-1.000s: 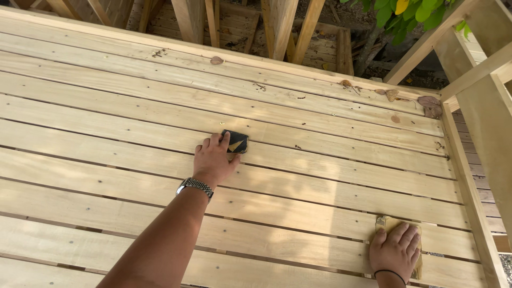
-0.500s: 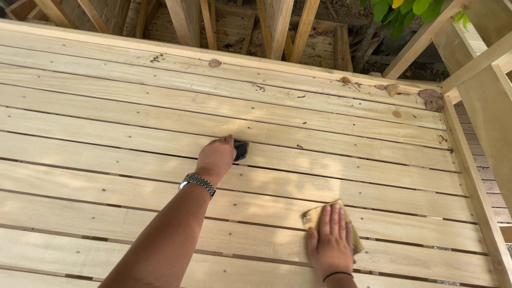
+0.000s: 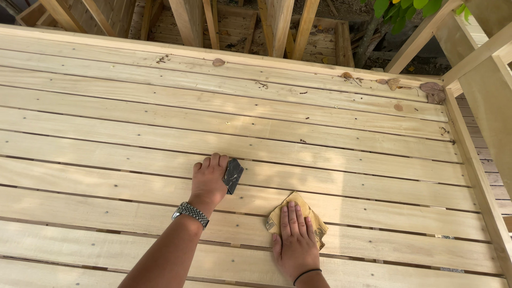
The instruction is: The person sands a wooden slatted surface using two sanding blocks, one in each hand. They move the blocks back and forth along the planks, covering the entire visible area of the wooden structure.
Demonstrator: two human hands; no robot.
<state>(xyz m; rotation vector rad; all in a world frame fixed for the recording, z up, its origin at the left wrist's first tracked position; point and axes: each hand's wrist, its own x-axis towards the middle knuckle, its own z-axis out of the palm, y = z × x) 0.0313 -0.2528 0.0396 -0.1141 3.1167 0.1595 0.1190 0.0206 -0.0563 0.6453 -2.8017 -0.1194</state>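
A deck of pale, smooth-planed wooden planks (image 3: 330, 154) runs side to side, with narrow dark gaps between the boards and small screw heads dotting the grain. The left hand (image 3: 209, 180), a metal-link wristwatch (image 3: 190, 213) on its wrist, lies palm down on a plank near the middle of the deck, fingers curled over a small dark sheet of sandpaper (image 3: 233, 175) that sticks out at an angle past the fingertips. The right hand (image 3: 295, 240), with a thin black band at the wrist, is flat and spread, pressing a crumpled tan sheet of sandpaper (image 3: 298, 210) against a plank nearer the deck's front edge; the paper's creased corners show around the fingers. Dry brown leaves (image 3: 433, 92) lie curled at the far right corner, beside an upright wooden post (image 3: 488, 90).
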